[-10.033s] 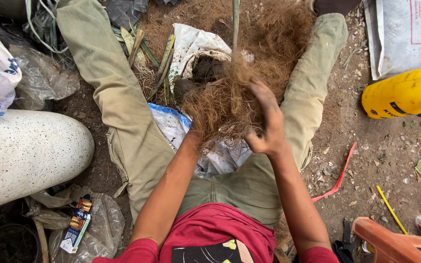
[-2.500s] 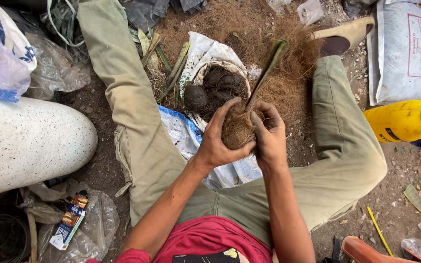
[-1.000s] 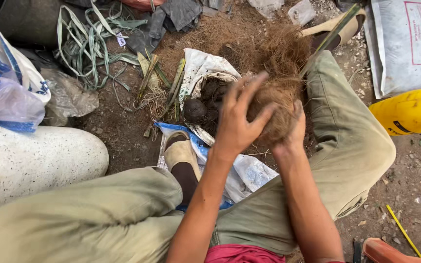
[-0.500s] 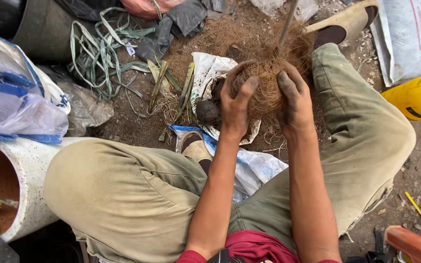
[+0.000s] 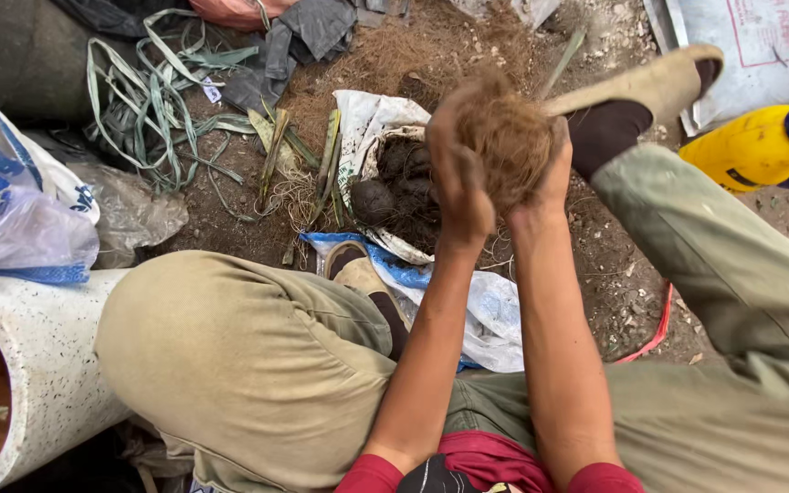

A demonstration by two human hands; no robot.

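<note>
A ball of brown coconut fibre (image 5: pixel 509 137) is sitting raised between both hands, above the ground and in front of the seated person's knees. The left hand (image 5: pixel 458 173) is pressing its palm against the ball's near-left side, fingers curling up over the top. The right hand (image 5: pixel 550 173) is cupping the opposite side, its fingers mostly hidden behind the fibre, so both hands are closing snugly around the ball rather than spreading wide. A thin green stem (image 5: pixel 563 59) is sticking up beyond the ball, just past the fingertips; whether it is rooted in the ball cannot be told.

Just below and left of the left hand, an open white sack (image 5: pixel 367 119) is lying on the dirt, holding dark round lumps (image 5: pixel 373 199). Loose fibre (image 5: pixel 385 55) is spreading over the ground beyond the hands. Just right of the right hand, the person's foot in a tan shoe (image 5: pixel 650 82) is resting on the soil, and further right a yellow container (image 5: pixel 751 146) is lying. Far left of the hands, green strapping (image 5: pixel 139 100) is tangling on the ground, with a speckled white pipe (image 5: pixel 47 347) nearer the person's bent left knee.
</note>
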